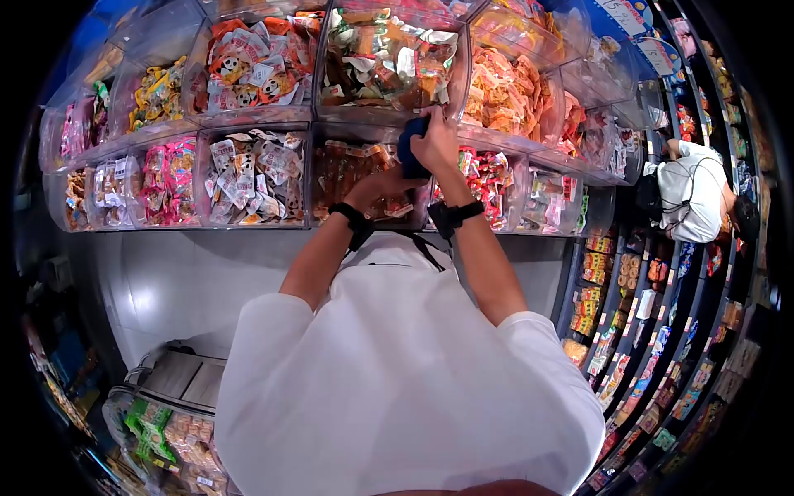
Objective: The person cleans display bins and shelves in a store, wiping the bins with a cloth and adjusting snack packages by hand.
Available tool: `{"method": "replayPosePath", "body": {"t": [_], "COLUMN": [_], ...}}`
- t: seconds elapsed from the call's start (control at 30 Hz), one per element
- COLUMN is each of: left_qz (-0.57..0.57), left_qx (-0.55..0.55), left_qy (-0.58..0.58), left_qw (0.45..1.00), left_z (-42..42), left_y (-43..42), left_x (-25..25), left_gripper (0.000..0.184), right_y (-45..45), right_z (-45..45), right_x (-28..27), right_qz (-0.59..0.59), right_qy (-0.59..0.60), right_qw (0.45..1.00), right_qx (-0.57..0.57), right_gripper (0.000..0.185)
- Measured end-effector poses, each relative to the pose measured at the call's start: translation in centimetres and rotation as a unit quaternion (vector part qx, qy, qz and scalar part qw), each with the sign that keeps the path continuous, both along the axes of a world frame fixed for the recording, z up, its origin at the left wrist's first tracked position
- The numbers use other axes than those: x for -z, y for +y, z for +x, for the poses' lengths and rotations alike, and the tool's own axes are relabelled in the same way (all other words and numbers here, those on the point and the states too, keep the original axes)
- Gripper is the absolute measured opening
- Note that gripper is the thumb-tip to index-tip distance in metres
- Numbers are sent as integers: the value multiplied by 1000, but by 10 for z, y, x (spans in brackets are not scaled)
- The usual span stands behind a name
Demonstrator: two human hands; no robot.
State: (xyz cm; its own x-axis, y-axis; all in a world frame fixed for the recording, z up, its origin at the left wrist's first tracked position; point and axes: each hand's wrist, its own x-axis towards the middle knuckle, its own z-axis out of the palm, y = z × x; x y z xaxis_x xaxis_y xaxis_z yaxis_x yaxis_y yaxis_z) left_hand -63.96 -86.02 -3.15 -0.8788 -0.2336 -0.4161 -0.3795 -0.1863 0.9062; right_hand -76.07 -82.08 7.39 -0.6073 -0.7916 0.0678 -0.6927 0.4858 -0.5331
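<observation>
A small dark blue object (411, 149), maybe folded cloth, is held up in front of the clear candy bins; its exact kind does not show. My right hand (437, 142) closes on its right side, thumb across it. From the lower left, my left hand (382, 187) meets its bottom end, with the fingertips partly hidden behind it. Both wrists wear black bands. Beneath the hands lies a bin of brown wrapped snacks (351, 169). Above is a bin of green and white packets (389, 66); red and white packets (480, 178) lie to the right.
Panda-print packets (256, 66) and white packets (256, 169) fill bins on the left, orange packets (504, 91) on the upper right. Shelves of snacks (628, 331) curve along the right, where another person (693, 194) bends. A cart-like container of packets (178, 438) stands lower left.
</observation>
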Motion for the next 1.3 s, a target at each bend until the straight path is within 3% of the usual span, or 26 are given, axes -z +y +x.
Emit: {"method": "replayPosePath", "body": {"t": [0.03,0.1,0.2,0.23,0.27,0.3,0.37,0.4,0.43,0.57,0.63,0.7,0.77,0.8,0.9,1.0,1.03,1.13,1.17,1.23,1.27,1.3], "left_qz": [66,60,116,223,392,540,405,403,162,244,237,234,6,-40,-134,57,58,-311,-312,-58,17,17], "left_qx": [74,42,-94,-117,-180,-255,-268,-279,-315,-529,-527,-522,-397,-345,-254,-225,-222,-57,-52,-6,-39,-35], "left_qy": [-108,-90,130,199,186,171,205,203,168,188,149,111,92,64,80,43,43,36,37,-3,60,61], "left_qw": [989,993,980,947,883,783,850,848,920,791,802,813,913,935,955,972,972,948,948,998,997,997], "left_z": [8,29,67,70,67,64,57,54,51,45,69,68,64,57,26,8,5,-1,-2,-5,-16,-23], "left_y": [-10,-17,-30,-31,-35,-39,-38,-37,-37,-55,-82,-86,-83,-79,-47,-41,-40,-40,-42,-49,-50,-49], "left_x": [-6,42,54,56,39,21,-16,-21,-26,-8,27,21,9,-7,-61,-91,-82,-9,-25,-76,-52,-68], "left_gripper": [61,54,48,44,45,45,43,43,42,35,36,36,40,40,36,44,44,46,46,46,46,46], "right_y": [-4,-15,-24,-24,-21,-21,-11,-8,-5,-10,-8,-4,-1,3,19,41,46,64,66,75,74,73], "right_z": [6,20,41,44,42,39,35,35,36,27,23,18,14,12,-5,-23,-31,-58,-54,-56,-57,-59], "right_x": [4,7,12,12,13,14,17,17,18,16,14,14,14,9,19,13,14,35,18,32,23,12], "right_qz": [-1,-24,-67,-73,-83,-93,-103,-109,-117,-184,-184,-193,-182,-131,-180,-140,-123,13,28,35,57,56], "right_qy": [-2,-21,-42,-49,-62,-77,-76,-57,-40,-74,-84,-63,-70,-125,-105,-135,-144,-190,-202,-114,-146,-145], "right_qw": [1000,999,994,993,991,989,987,988,988,969,967,962,964,973,967,975,977,977,973,987,985,985], "right_qx": [4,-40,-78,-81,-83,-88,-102,-98,-92,-148,-155,-180,-180,-144,-144,-106,-97,-100,-109,-104,-75,-72], "right_gripper": [39,41,43,43,43,44,43,43,43,43,42,39,38,40,44,51,53,67,78,89,80,80]}}
